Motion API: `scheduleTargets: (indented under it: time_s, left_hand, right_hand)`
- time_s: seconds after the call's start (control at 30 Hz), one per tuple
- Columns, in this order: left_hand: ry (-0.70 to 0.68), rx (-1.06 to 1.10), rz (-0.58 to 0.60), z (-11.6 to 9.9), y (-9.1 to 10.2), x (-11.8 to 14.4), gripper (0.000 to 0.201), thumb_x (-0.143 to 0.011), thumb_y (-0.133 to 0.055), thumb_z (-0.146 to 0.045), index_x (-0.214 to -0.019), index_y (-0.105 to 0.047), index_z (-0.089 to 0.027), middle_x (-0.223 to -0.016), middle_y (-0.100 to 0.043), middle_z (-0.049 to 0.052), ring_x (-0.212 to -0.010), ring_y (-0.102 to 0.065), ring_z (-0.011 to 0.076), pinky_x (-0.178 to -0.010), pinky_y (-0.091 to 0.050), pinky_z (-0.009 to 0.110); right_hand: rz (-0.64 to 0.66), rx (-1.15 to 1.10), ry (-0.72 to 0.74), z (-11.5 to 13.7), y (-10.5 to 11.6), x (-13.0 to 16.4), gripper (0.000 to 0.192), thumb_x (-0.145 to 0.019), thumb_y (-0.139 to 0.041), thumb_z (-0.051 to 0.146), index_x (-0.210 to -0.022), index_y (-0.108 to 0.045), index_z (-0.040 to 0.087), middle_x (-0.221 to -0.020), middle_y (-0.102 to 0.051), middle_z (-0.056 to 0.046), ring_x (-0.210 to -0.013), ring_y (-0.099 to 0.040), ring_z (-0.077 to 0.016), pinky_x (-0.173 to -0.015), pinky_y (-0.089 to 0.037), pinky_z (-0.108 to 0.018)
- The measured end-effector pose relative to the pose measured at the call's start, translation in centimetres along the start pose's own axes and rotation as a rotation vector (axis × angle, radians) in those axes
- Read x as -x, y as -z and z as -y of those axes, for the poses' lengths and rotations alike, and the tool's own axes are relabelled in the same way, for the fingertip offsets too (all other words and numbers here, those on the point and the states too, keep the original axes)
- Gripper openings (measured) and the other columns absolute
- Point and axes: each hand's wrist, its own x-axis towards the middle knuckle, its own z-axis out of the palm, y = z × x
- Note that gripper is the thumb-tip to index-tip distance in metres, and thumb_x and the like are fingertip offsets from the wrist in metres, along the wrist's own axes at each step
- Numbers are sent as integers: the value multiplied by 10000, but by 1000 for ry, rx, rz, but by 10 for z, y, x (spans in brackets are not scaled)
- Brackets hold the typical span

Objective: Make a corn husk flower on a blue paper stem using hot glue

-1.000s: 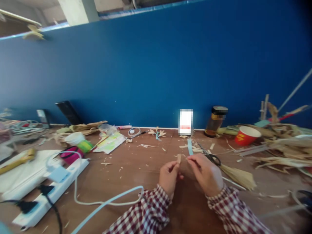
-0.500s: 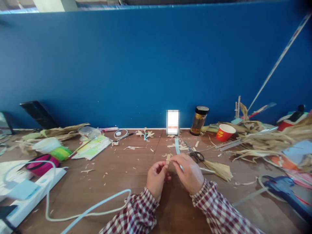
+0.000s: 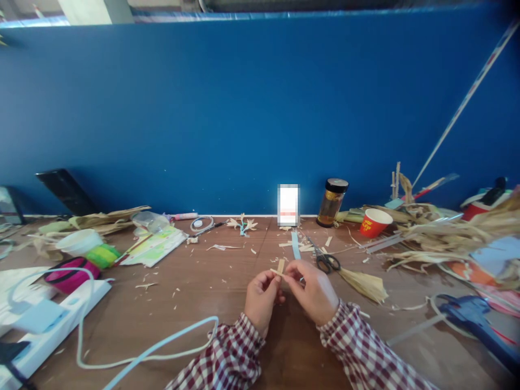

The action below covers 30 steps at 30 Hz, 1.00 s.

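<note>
My left hand (image 3: 260, 298) is closed in a pinch on a short, flat tan strip (image 3: 281, 265), apparently dried husk, which stands up from the fingertips. Across its base lies a thinner pale strip (image 3: 275, 272). The fingertips of my right hand (image 3: 312, 290) are pinched at that thin strip's right end. Something pale shows under the right fingers, and a pale tip (image 3: 364, 314) pokes out beside the right wrist; I cannot make out whether they are one thing. Just beyond the right hand are black-handled scissors (image 3: 328, 263) and a piece of husk (image 3: 364, 284).
A light-blue strip (image 3: 296, 245), scraps and a husk flower (image 3: 242, 223) lie ahead. A lidded jar (image 3: 332, 203), red paper cup (image 3: 376, 223) and husk pile (image 3: 442, 235) stand right, with a blue glue gun (image 3: 467, 311). A white cable (image 3: 162, 344) and power strip (image 3: 60, 317) lie left.
The thin strip now shows crosswise against the flat strip. My right fingers have shifted slightly down, and the pale stick-like thing by the right hand has swung lower.
</note>
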Motion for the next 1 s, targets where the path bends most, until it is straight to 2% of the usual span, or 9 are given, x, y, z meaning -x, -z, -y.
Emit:
scheduleTargets:
  time_s: [0.1, 0.27, 0.4, 0.5, 0.8, 1.0]
  left_hand:
    - [-14, -33, 18, 0, 0, 1, 277, -636, -699, -375, -724, -617, -126, -548, -500, -44, -457, -441, 49, -430, -411, 161]
    - [-41, -89, 18, 0, 0, 2, 263, -640, -691, -370, -699, -614, -126, -547, -506, -39, -456, -444, 52, -431, -422, 165]
    - [11, -141, -22, 2, -1, 1, 301, -626, -690, -400, -728, -634, -122, -554, -518, -34, -449, -455, 62, -415, -430, 178]
    - [40, -168, -22, 2, -1, 1, 326, -623, -687, -423, -725, -635, -118, -523, -507, -41, -422, -441, 62, -399, -421, 183]
    - [-48, -205, -11, 3, 1, 1, 317, -640, -672, -440, -658, -578, -138, -467, -473, -56, -396, -429, 64, -375, -391, 173]
    - [-102, -213, 32, 0, 1, 2, 296, -665, -653, -433, -661, -571, -149, -463, -480, -56, -381, -433, 67, -369, -377, 174]
  right_hand:
    - [30, -75, -65, -3, 0, -1, 205, -783, -515, 183, -984, -554, 199, -862, -625, -22, -658, -572, -126, -623, -462, -244]
    - [96, -114, -36, -3, 0, -3, 142, -781, -490, 150, -846, -609, 194, -870, -630, -27, -791, -582, -155, -664, -463, -255]
    - [75, -103, -10, -2, 0, -2, 197, -799, -470, 135, -872, -638, 208, -885, -638, -29, -820, -589, -156, -735, -461, -272]
    - [33, -52, -6, -2, -1, -1, 204, -809, -465, 142, -891, -640, 208, -881, -643, -35, -808, -595, -159, -740, -463, -278]
    - [7, 150, 43, -3, -5, 0, 221, -840, -444, 166, -927, -639, 221, -891, -652, -34, -811, -597, -160, -727, -457, -269]
    - [-65, 317, 35, -9, -4, -3, 218, -832, -449, 173, -925, -640, 221, -868, -656, -39, -807, -597, -165, -713, -447, -258]
